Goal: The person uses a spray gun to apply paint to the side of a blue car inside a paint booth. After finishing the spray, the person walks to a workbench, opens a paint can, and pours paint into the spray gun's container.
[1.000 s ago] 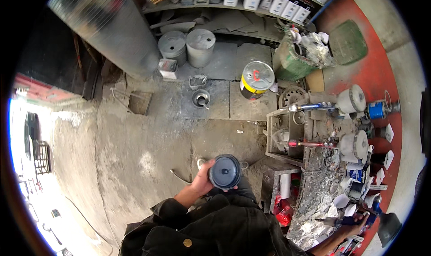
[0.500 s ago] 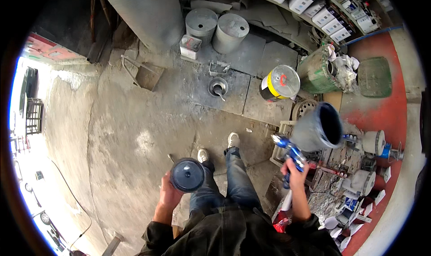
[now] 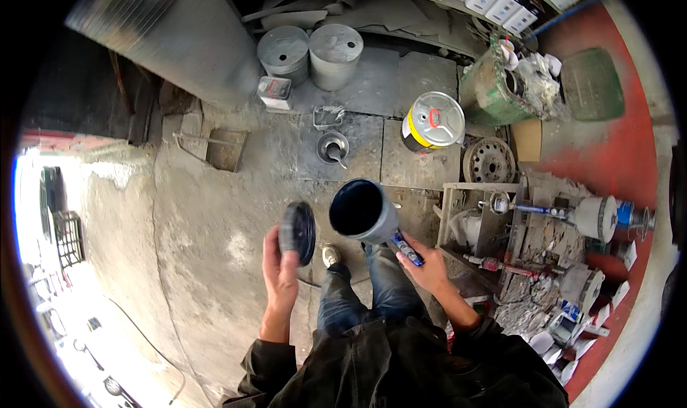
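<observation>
My left hand (image 3: 280, 273) grips a round dark lid (image 3: 303, 233) by its edge, tilted so it shows nearly side-on. In front of me my right hand (image 3: 428, 268) is closed on the blue handle of a paint spray gun (image 3: 408, 249). The gun's grey cup (image 3: 381, 226) is uncovered and tipped, its dark-coated mouth turned up and toward the lid. A small gap separates lid and cup. Whether paint is inside the cup cannot be made out.
A metal bowl (image 3: 333, 148) with a handled tool stands on the floor ahead. Beyond are a yellow-banded drum (image 3: 434, 120), a green bin (image 3: 494, 93) and two grey drums (image 3: 336, 56). On the right, a cluttered wooden bench (image 3: 544, 240) holds another spray gun (image 3: 533, 208).
The spray gun has swung left from over the bench to in front of me, its cup now close to the lid. My left hand has raised the lid slightly and turned it on edge.
</observation>
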Tool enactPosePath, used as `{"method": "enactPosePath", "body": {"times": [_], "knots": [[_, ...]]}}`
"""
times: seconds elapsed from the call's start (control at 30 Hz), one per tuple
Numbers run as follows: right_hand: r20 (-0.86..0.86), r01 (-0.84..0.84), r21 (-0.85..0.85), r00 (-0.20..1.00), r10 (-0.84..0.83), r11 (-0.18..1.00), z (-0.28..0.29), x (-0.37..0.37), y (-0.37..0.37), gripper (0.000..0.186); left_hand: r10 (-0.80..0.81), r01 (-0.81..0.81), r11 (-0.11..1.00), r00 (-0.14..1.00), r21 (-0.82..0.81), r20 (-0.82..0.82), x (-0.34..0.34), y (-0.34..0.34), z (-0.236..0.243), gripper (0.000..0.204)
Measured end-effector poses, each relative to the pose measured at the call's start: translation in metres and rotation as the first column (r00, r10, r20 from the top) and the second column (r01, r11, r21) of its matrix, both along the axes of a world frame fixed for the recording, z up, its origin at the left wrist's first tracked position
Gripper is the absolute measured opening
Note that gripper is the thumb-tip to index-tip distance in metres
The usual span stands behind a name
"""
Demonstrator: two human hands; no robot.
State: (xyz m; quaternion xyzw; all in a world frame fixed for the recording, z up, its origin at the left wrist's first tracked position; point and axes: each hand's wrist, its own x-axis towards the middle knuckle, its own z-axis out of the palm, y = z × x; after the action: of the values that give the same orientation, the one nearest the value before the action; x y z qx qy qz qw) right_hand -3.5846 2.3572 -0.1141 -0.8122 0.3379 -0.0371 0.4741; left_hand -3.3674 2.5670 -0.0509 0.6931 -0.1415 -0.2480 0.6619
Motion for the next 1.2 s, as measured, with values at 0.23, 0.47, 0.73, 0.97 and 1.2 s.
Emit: {"method": "enactPosePath", "body": {"times": [0.23, 0.47, 0.73, 0.97, 1.2], "knots": [[-0.083, 0.109, -0.246, 0.988, -0.134, 0.963, 0.025, -0.03, 0.043, 0.052, -0.498, 0.303, 0.857, 0.697, 0.417, 0.516, -0.005, -0.089, 0.06, 0.059], [-0.142, 0.319, -0.316, 0.915, -0.377, 0.894, 0.057, -0.084, 0.115, 0.062, -0.638, 0.545, 0.753, 0.47, 0.368, 0.61, -0.047, -0.103, 0.08, 0.058], [-0.059, 0.642, -0.35, 0.712, -0.7, 0.682, 0.073, -0.133, 0.184, 0.059, -0.636, 0.649, 0.654, 0.193, 0.389, 0.747, -0.137, -0.125, 0.105, 0.048], [0.225, 0.799, -0.029, 0.59, -0.775, 0.6, 0.072, -0.208, 0.2, 0.043, -0.623, 0.946, -0.049, -0.28, 0.321, 0.73, -0.22, -0.171, 0.154, 0.058], [0.278, 0.746, 0.543, 0.274, -0.921, 0.386, 0.067, -0.264, 0.172, 0.025, -0.497, 0.915, -0.141, -0.396, 0.378, 0.772, -0.291, -0.221, 0.188, 0.065]]}}
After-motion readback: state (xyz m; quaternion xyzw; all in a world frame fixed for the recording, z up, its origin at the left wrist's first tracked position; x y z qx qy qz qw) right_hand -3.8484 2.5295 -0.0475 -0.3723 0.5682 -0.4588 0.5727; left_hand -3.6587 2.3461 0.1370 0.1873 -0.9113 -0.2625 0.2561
